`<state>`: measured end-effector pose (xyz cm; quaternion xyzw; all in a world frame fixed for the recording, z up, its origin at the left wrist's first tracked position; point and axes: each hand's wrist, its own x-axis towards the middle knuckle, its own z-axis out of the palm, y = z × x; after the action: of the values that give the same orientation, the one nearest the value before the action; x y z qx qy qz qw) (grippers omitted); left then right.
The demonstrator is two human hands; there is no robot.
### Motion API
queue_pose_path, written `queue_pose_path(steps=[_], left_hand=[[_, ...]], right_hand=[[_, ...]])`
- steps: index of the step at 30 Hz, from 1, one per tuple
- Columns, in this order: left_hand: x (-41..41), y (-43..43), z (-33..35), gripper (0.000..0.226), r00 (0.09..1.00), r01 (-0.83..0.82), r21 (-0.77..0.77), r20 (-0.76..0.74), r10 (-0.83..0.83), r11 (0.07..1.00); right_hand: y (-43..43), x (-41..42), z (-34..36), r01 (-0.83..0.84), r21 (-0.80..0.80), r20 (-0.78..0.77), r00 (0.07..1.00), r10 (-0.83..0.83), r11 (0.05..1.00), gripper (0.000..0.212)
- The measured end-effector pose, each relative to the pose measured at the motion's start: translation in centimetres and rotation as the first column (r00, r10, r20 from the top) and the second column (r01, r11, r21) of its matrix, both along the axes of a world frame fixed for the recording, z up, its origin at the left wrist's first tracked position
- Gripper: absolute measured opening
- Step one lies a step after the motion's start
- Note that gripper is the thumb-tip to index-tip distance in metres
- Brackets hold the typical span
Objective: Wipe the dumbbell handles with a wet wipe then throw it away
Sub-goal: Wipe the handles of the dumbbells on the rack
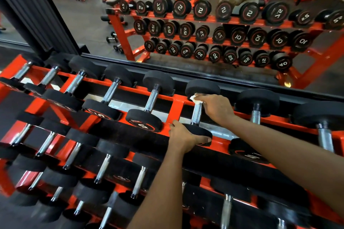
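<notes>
The orange rack (176, 107) fills the lower half of the frame, three tiers of dumbbells laid across it, and the mirror (93, 24) across the top shows the same rack reflected. The dumbbell (202, 87) being worked on sits on the top tier, just right of centre. It is judged heavy and rigid, best left in its cradle and not lifted, with rubber-looking heads that should give a sure hold. Its near head (199, 131) is gripped by the left hand (183, 135), fingers curled over the edge, seemingly to stop any rolling. The handle (196, 115) is seen as knurled bright metal, stiff and rough, likely to drag at anything soft drawn along it. The right hand (216, 107) is closed at the handle's far end, close against the far head, with the wet wipe (195, 99) pinched in its fingers and pressed to the metal. The wipe, white and crumpled, is judged light, limp, damp and easily torn, so it is best kept bunched and wrapped round the bar. Many handles are yet to be reached, and no bin can be seen.
</notes>
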<state>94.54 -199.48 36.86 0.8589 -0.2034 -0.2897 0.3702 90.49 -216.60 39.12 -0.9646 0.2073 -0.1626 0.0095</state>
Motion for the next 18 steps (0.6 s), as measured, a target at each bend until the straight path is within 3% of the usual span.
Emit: queue_pose_path(steps=[5, 9, 13, 18], left_hand=[[0.0, 0.1, 0.2, 0.126, 1.000, 0.003, -0.006, 0.007, -0.003, 1.000], [0.0, 0.1, 0.2, 0.129, 1.000, -0.001, -0.011, 0.018, 0.002, 1.000], [0.0, 0.1, 0.3, 0.128, 1.000, 0.005, 0.000, 0.024, -0.005, 1.000], [0.0, 0.1, 0.3, 0.125, 1.000, 0.003, 0.004, 0.026, -0.003, 1.000]], right_hand=[[1.2, -1.1, -1.5, -0.095, 0.059, -0.031, 0.995, 0.096, 0.994, 0.042], [0.2, -1.1, -1.4, 0.059, 0.046, 0.071, 0.996, -0.062, 0.997, 0.041], [1.2, -1.8, -1.9, -0.001, 0.036, 0.094, 0.996, -0.002, 0.999, 0.042], [1.1, -1.6, -3.3, 0.093, 0.245, 0.096, 0.988, -0.120, 0.965, 0.045]])
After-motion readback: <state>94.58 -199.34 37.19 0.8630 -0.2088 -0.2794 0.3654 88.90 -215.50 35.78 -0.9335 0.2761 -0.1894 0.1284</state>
